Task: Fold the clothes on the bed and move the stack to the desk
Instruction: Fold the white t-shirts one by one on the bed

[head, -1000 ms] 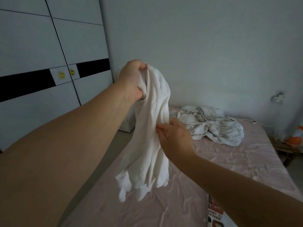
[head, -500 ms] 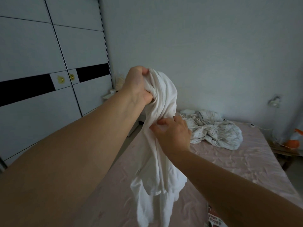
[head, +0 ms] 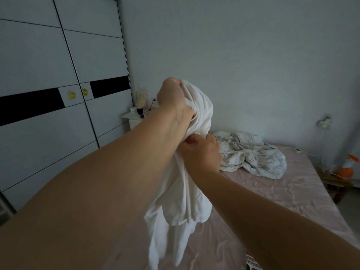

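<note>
A white garment (head: 187, 193) hangs bunched in the air above the pink bed (head: 292, 195). My left hand (head: 173, 98) is clenched on its top, held high. Just below, my right hand (head: 202, 151) pinches a fold of the same cloth. The garment's lower ends dangle down to the sheet near the bed's left edge. A crumpled white patterned heap of cloth (head: 253, 154) lies at the far end of the bed.
A white wardrobe (head: 58, 94) with black bands and gold knobs fills the left. A small white bedside table (head: 134, 118) with cups stands in the corner. An orange object (head: 344, 170) sits on a low stand at right. A printed item (head: 253, 263) lies at the bed's near edge.
My right hand has slid up the garment, closer under the left hand. More of the cloth has dropped loose and hangs lower. The view has tilted down.
</note>
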